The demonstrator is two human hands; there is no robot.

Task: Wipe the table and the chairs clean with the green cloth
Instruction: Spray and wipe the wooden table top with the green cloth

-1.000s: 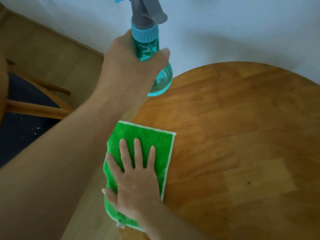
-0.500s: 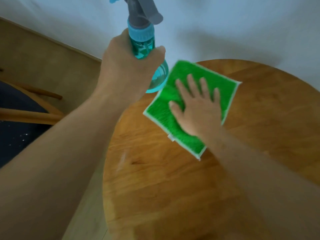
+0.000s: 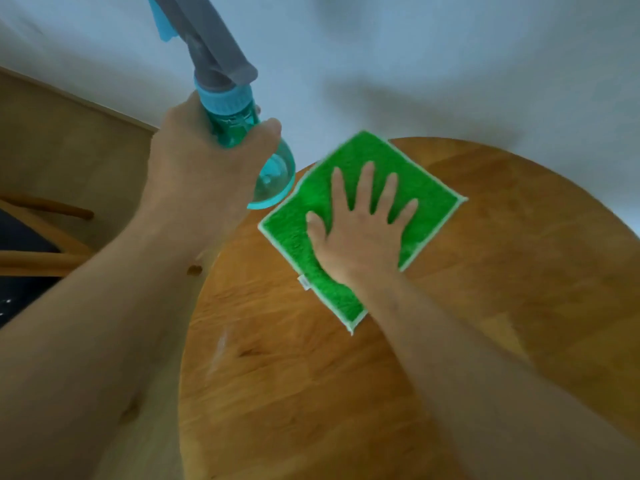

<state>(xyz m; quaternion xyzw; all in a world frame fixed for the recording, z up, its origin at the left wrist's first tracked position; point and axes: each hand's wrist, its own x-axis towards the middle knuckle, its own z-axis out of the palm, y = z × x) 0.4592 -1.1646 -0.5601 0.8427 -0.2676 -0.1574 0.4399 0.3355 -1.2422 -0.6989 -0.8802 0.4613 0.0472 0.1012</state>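
Leftmost, chair (image 3: 38, 252): only a part shows at the left edge, a pale wooden frame around a dark seat, standing on the wood floor beside the table.
Floor (image 3: 69, 143): light brown boards, meeting a pale wall along a skirting line.
Left hand (image 3: 197, 168): raised above the table's left edge, fingers and thumb curled round the neck of the spray bottle, holding it up off the surface.
Spray bottle (image 3: 239, 123): clear teal body with a blue collar and a grey trigger head, tilted so the head leans up and to the left; its round base hangs just beside the cloth's upper left edge.
Table (image 3: 346, 393): round, honey-coloured wood with visible grain; a faint whitish streak lies near its left rim.
Green cloth (image 3: 415, 181): square, fluffy, white-edged, lying flat on the far part of the table, turned like a diamond, with a small tag on its lower left edge.
Right hand (image 3: 360, 233): flat on the middle of the cloth, fingers straight and spread, palm pressing it to the wood.
Wall (image 3: 450, 57): plain pale blue-grey behind the table.
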